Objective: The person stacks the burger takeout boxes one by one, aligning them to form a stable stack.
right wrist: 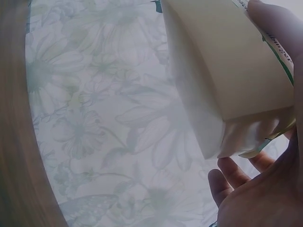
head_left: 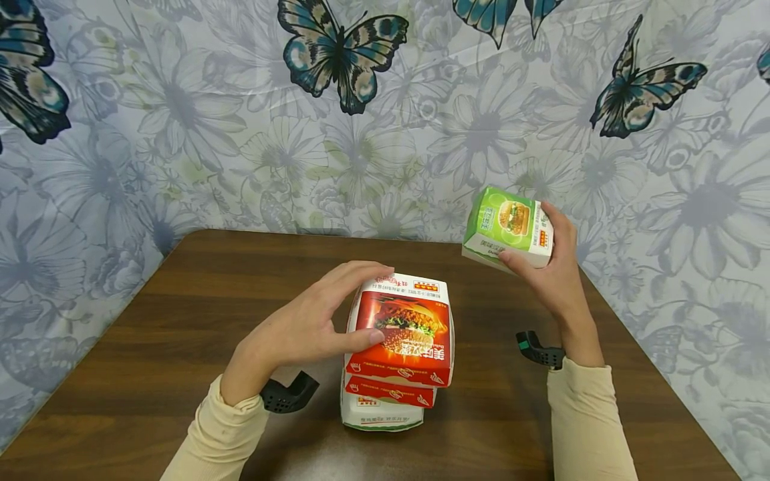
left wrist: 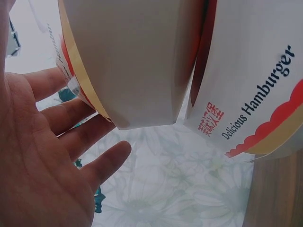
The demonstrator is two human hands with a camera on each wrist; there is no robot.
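A stack of burger boxes stands on the table in the head view. On top is a red hamburger box (head_left: 415,331), with another red box (head_left: 390,391) beneath it and a white box with a green edge (head_left: 382,415) lowest. My left hand (head_left: 313,314) holds the top box, thumb on its near side and fingers along its far edge. In the left wrist view the fingers (left wrist: 75,111) lie against that box's white wall (left wrist: 132,66). Raised over the table's back right, a green hamburger box (head_left: 505,224) is gripped by my right hand (head_left: 556,267), thumb along its lower edge.
The brown wooden table (head_left: 198,321) ends at a wall covered by a butterfly and flower cloth (head_left: 240,153). Black bands sit on both wrists, one with a dark camera mount (head_left: 290,393) near the stack.
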